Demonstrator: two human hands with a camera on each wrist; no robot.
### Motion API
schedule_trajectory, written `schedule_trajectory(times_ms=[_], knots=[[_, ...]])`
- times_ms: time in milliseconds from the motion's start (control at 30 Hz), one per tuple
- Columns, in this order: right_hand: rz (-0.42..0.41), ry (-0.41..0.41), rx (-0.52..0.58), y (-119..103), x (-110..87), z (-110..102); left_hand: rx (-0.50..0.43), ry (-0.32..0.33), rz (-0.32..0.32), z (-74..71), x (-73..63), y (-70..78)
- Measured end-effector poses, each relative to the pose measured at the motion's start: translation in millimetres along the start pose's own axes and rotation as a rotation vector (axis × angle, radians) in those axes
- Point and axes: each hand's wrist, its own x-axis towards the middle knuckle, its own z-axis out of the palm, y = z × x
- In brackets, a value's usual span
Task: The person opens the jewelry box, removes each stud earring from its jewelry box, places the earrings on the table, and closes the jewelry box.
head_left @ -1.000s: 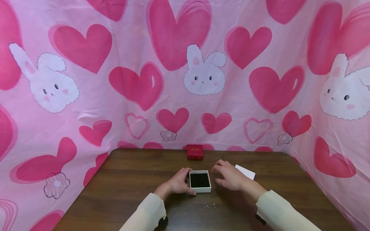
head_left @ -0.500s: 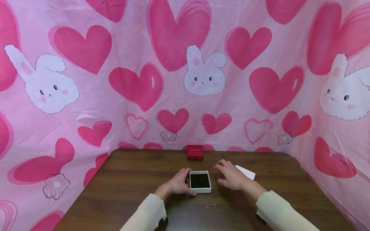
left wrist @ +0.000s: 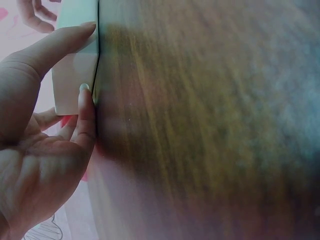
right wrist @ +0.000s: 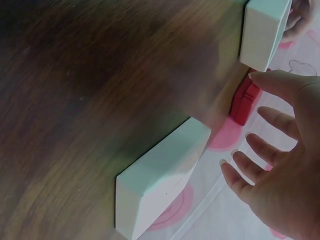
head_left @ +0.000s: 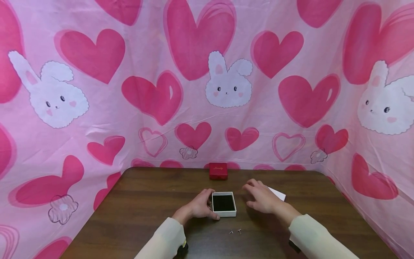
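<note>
Two pins [head_left: 239, 230] and one lid [head_left: 278, 194] lie near the hands, left [head_left: 200, 204] gripping one box [head_left: 224, 204], right [head_left: 262, 198] relaxed, empty.

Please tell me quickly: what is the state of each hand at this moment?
Left hand: holding the white box between thumb and fingers.
Right hand: open, holding nothing, near the white lid.

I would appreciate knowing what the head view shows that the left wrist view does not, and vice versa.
Only the head view shows the white lid-like piece, the black lining inside the white box, and two small shiny pieces.

Only the left wrist view shows the palm of the left hand and the box's left outer wall.

Both show the left hand gripping the box, the right hand's fingers, the wooden table and pink-patterned cloth.
</note>
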Motion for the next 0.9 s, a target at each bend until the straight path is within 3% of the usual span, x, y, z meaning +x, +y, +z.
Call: schedule_trajectory(times_ms=[267,900], knots=[[0.052,-0.004,-0.011,3,-3.6,-1,0.005,-0.006,-0.009,0.0,0.8,-1.6],[0.069,0.077,-0.053,23,-17.2,0,0.001,-0.007,-0.007,-1.0,0.5,-0.3]])
